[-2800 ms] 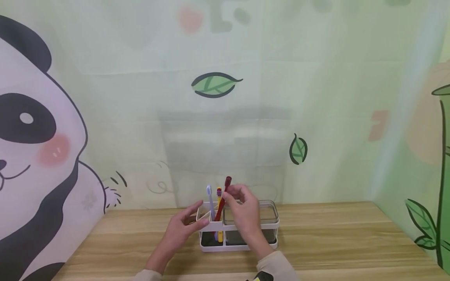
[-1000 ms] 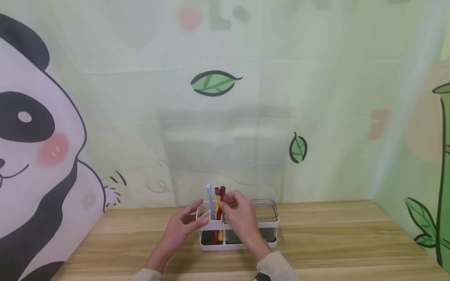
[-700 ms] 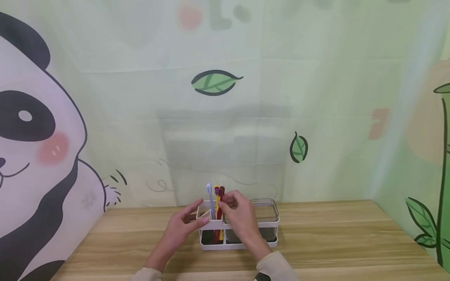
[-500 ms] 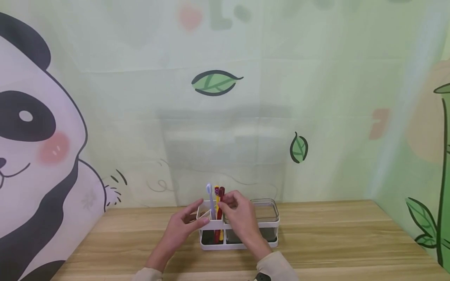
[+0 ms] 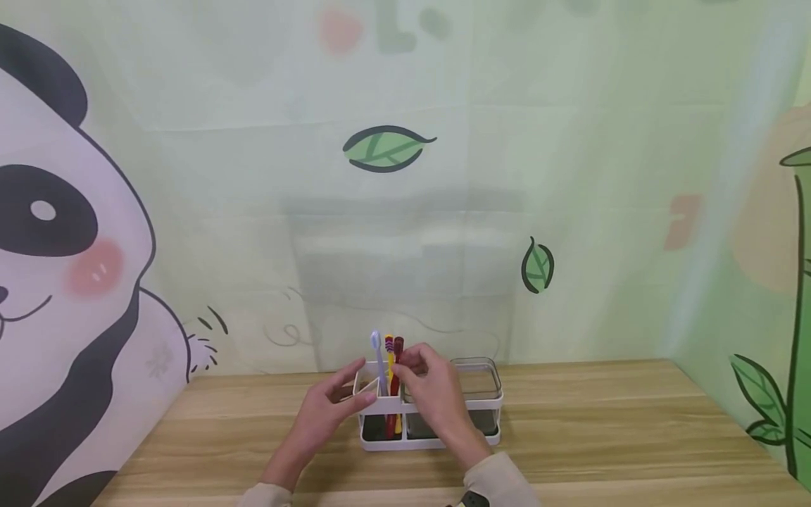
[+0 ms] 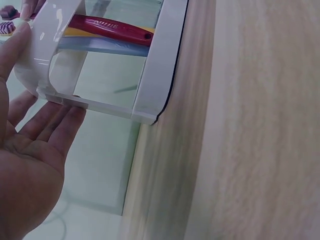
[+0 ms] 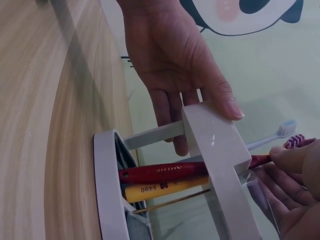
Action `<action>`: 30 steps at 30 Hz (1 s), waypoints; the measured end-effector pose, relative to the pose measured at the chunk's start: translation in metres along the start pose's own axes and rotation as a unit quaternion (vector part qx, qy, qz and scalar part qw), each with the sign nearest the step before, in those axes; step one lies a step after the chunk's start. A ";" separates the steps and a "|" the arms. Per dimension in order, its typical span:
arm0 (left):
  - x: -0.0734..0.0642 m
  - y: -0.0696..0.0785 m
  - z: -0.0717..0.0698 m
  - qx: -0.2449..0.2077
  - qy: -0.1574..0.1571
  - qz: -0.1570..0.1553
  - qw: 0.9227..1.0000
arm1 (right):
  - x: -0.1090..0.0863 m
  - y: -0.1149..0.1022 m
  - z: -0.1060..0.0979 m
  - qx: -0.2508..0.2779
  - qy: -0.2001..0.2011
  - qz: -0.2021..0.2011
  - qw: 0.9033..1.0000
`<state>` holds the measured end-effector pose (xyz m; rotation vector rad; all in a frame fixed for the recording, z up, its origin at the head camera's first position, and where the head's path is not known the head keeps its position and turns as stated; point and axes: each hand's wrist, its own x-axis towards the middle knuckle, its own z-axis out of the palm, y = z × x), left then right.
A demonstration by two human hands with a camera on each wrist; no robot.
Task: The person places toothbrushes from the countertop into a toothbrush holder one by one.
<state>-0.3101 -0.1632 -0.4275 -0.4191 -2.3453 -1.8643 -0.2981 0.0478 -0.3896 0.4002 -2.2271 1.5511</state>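
Observation:
A white toothbrush holder [image 5: 389, 406] stands on the table, three toothbrushes upright in a left compartment. My right hand [image 5: 437, 391] pinches the dark red toothbrush [image 5: 398, 345] just below its head. In the right wrist view the red handle [image 7: 165, 172] reaches down to the holder's base beside a yellow toothbrush [image 7: 165, 191]. A pale lavender toothbrush [image 5: 381, 373] stands furthest left. My left hand [image 5: 326, 408] holds the holder's left end, thumb on the front of the upper rim and fingers behind at the side post, as the left wrist view shows.
A clear rectangular cup [image 5: 478, 360] sits in the holder's right part, partly behind the right hand. The wooden table [image 5: 633, 422] runs back to a printed cloth backdrop [image 5: 602, 282]. A dark watch [image 5: 472, 500] is on the right wrist.
The red toothbrush was raised and tilted; my right hand has lowered it into the compartment and stood it upright beside the yellow one. The left hand keeps its place.

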 end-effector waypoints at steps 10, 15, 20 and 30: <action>0.001 0.000 -0.001 0.015 0.003 0.002 1.000 | 0.000 0.001 -0.014 -0.001 -0.014 0.005 1.000; 0.001 0.001 0.000 0.046 0.018 0.014 0.999 | -0.001 -0.001 -0.033 -0.026 0.006 -0.036 0.999; -0.002 0.014 -0.006 0.143 0.054 0.033 0.988 | -0.002 -0.001 -0.055 -0.072 0.026 -0.061 0.995; -0.004 0.031 -0.030 0.342 0.105 0.173 0.918 | -0.004 0.018 -0.104 -0.207 0.038 -0.125 0.970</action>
